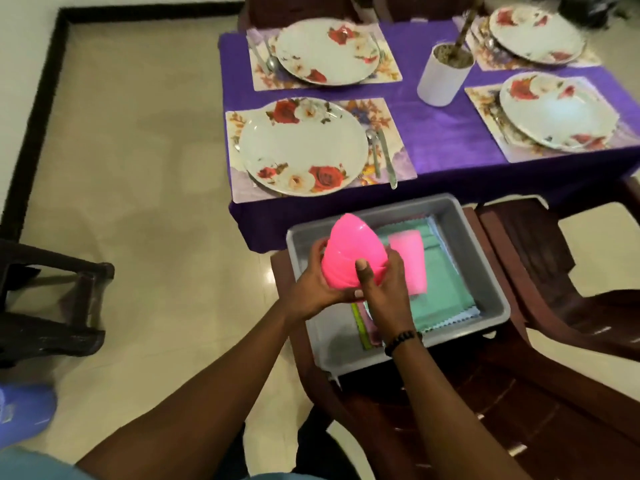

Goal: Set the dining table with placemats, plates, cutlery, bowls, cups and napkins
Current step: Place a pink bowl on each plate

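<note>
Left hand (313, 284): gripping the left side of a stack of pink bowls (349, 258), fingers curled round it.
Stack of pink bowls: being held upside down over the grey tub (485, 271).
Right hand (382, 285): gripping the stack's right side, thumb lying across it.
Pink cups (410, 263): lying in the tub on green napkins (446, 292).
Table (446, 140): carrying four floral plates on placemats with cutlery.

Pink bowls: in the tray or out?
Out. Both hands, left hand and right hand, hold the stacked pink bowls above the grey tray.
</note>
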Available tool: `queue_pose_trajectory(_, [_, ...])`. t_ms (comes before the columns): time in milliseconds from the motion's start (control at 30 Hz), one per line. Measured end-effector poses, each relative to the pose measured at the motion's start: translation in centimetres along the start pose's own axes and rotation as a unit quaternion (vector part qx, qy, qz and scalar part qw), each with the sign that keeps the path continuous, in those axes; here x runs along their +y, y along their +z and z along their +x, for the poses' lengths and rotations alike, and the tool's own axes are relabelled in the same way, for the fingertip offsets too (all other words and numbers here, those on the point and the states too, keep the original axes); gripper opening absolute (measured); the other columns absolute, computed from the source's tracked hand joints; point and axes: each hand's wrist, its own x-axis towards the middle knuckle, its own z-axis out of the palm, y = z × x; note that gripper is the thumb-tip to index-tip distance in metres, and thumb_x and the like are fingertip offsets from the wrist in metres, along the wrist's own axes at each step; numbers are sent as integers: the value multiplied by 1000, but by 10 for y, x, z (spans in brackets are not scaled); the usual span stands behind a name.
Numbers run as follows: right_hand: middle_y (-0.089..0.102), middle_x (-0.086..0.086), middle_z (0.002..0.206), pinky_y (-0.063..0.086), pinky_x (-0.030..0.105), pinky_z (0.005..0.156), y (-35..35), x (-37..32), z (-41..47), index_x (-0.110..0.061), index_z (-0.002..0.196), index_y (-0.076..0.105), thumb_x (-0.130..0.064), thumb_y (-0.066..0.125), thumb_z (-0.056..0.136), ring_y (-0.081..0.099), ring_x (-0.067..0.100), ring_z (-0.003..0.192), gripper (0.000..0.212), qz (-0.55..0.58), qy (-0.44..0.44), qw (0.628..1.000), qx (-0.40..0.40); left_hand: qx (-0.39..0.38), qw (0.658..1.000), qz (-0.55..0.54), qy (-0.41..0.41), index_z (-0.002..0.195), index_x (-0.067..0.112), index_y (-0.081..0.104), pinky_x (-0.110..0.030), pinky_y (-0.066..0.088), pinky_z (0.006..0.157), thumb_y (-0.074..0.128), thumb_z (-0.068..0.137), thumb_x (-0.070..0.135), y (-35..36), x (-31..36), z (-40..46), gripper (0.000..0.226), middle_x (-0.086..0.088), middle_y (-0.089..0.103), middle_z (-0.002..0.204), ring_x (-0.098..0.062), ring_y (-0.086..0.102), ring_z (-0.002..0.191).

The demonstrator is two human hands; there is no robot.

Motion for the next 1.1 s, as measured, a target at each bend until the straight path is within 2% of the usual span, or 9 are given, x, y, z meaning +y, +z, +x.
queue_pose_trajectory(100, [53,2,117,48,40,93,28,-29,3,-27,115,51,-77,41,82,53,14,110,61,-8,-33,999,0,22,999,0,38,143,41,19,-39,57,92,92,64,33,-35,16,-2,108,2,38,145,-18,48,129])
queue_pose_trajectory(200, [55,6,123,49,46,95,61,-60,10,-20,119,58,-79,38,83,54,18,115,71,-3,-57,998,0,18,997,-30,69,144,45,21,-34,55,96,88,58,53,-76,37,-3,109,9,37,146,-14,47,129])
queue_pose_trajectory(267, [52,4,132,47,46,100,83,-81,13,-28,120,60,-79,42,81,52,17,122,67,2,-54,999,-7,9,996,-57,72,148,38,23,-33,53,97,88,61,50,-102,48,-3,109,9,40,145,-12,48,129])
queue_pose_trajectory(367, [51,-7,135,48,40,101,115,-116,17,-49,109,58,-67,52,84,51,11,122,32,9,-64,997,-36,-22,995,-48,84,147,37,27,-34,54,96,87,71,28,-145,57,-2,97,10,45,143,-13,50,129])
queue_pose_trajectory(467, [60,-13,124,53,34,94,142,-136,18,-47,116,56,-65,57,83,59,3,111,38,-8,-77,994,-78,-41,994,-35,92,144,41,29,-31,57,89,85,73,25,-180,63,-6,92,14,47,139,-9,53,124])
queue_pose_trajectory(567, [52,-9,136,49,47,99,168,-146,24,-41,132,50,-74,53,81,51,12,124,60,-62,-96,990,-87,-39,995,-26,90,146,44,26,-28,59,78,85,74,29,-210,68,-7,95,12,44,141,-12,53,122])
queue_pose_trajectory(700, [40,-8,147,43,46,106,183,-170,36,-75,117,38,-76,46,81,42,17,133,37,-34,-89,991,-98,-59,993,-19,104,145,44,28,-38,58,90,89,69,35,-236,80,6,98,11,45,141,-16,52,126])
queue_pose_trajectory(867, [62,-10,122,56,37,90,174,-193,79,-39,127,52,-54,66,83,61,13,112,48,28,-59,990,-126,-75,988,5,132,142,41,34,-38,55,94,91,67,29,-250,106,50,96,13,48,138,-9,53,125])
queue_pose_trajectory(1100, [50,-11,128,50,33,93,174,-198,187,-36,123,46,-62,76,62,50,9,120,72,-34,-65,994,-85,-104,987,35,122,140,46,33,-37,57,92,91,66,29,-276,133,140,96,14,46,138,-10,52,124])
